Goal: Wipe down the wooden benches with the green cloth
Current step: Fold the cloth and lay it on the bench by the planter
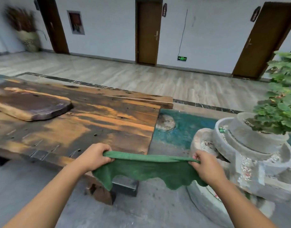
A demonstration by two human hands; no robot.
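My fingers (106,157) on both hands are pinching the green cloth (146,170) by its top corners, stretching it in the air just off the wooden surface (92,122); wiping is not yet starting; next I am likely folding it, then laying it down.

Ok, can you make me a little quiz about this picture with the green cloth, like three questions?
1. True or false: the green cloth is lying flat on the wooden bench.
2. Which hands hold the cloth? A) only the left hand B) only the right hand C) both hands
3. Fill in: on the right, a leafy green plant grows in a grey stone ____.

Key:
1. False. It is stretched in the air between the two hands, near the bench's corner.
2. C. Each hand pinches one end of the top edge.
3. Pot.
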